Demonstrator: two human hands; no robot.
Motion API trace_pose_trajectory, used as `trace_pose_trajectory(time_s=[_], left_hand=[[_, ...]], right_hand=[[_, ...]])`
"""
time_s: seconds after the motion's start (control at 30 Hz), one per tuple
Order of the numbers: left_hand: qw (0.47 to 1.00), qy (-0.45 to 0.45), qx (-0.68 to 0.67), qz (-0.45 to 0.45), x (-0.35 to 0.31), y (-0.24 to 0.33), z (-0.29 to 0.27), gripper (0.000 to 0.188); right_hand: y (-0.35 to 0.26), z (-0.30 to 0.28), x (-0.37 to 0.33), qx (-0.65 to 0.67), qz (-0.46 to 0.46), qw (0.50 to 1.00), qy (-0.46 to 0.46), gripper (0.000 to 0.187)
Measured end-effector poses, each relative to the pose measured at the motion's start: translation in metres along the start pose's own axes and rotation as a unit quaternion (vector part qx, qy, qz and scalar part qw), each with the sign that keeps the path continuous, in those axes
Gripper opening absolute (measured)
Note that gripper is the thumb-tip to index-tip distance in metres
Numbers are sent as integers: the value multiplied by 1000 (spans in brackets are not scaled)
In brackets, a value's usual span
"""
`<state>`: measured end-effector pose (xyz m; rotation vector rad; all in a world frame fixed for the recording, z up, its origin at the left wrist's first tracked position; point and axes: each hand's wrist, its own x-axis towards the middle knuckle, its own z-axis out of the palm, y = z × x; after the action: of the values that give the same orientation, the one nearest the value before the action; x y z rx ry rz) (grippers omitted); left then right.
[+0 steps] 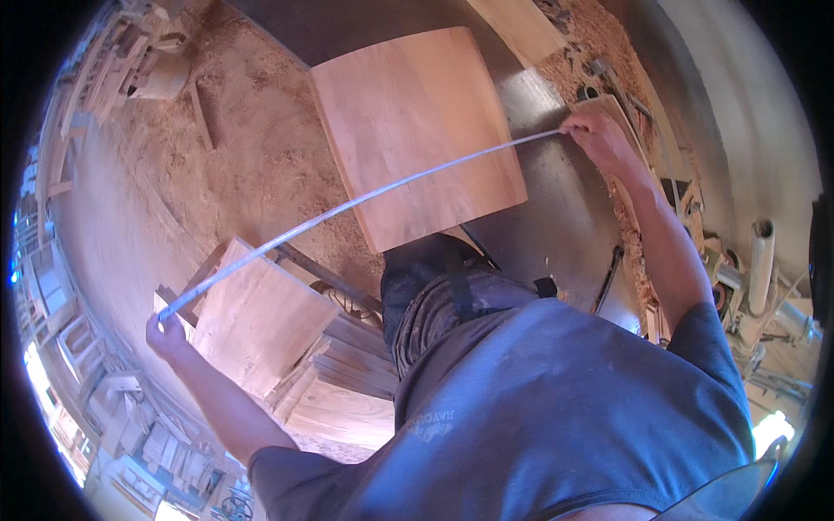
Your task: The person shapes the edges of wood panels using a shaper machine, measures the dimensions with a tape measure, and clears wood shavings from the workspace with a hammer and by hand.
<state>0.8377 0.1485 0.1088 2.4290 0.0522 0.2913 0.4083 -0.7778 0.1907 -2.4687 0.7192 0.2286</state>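
A long, thin, pale strip (347, 206) runs taut between my two spread arms; it looks like a measuring tape, but no markings can be made out. My left hand (167, 337), at the lower left, is closed on one end. At the upper right, my right hand (599, 141) pinches the other end. Between them the strip crosses over a wide reddish wooden panel (417, 122) in front of me. Whether it touches the panel I cannot tell. The panel lies on a dark, shiny metal surface (560, 195) and juts past its left edge.
Pale boards (261, 317) are stacked at my left, near the left forearm. Sawdust covers the floor (261, 148) on that side. A black bar-like tool (607, 278) lies on the metal surface at right. Shavings and tools line its far right edge, beside a pale upright pipe (761, 265).
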Motion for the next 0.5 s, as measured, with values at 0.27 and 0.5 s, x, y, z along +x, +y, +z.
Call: trace_pose_trajectory(time_s=[0.27, 0.5], left_hand=[[706, -226, -644, -188, -120, 133, 229, 37], [661, -209, -616, -374, -271, 409, 305, 25]], right_hand=[[-38, 21, 12, -109, -46, 990, -73, 22], [-84, 55, 25, -74, -35, 991, -101, 25]])
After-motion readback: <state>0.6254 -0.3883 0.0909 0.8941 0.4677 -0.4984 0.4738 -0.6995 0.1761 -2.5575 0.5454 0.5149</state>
